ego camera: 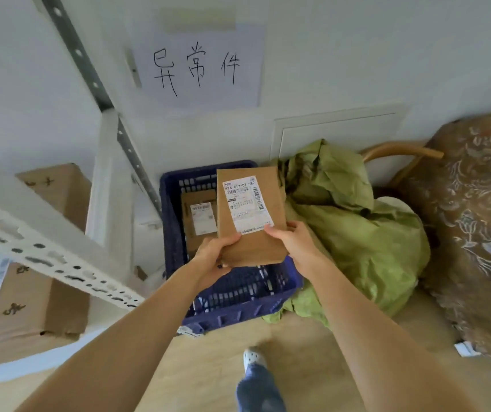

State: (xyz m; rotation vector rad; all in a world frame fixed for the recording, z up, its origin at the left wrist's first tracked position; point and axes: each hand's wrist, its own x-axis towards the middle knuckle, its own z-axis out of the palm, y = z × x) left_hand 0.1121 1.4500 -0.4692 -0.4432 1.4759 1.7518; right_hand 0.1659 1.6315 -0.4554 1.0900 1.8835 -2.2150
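Two hands (256,251) gripping parcel (251,215), another parcel (199,221) inside blue crate (238,316)

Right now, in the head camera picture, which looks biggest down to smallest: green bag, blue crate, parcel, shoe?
1. green bag and blue crate: they look about alike, so I won't rank them.
2. parcel, though it is held nearer the camera.
3. shoe.
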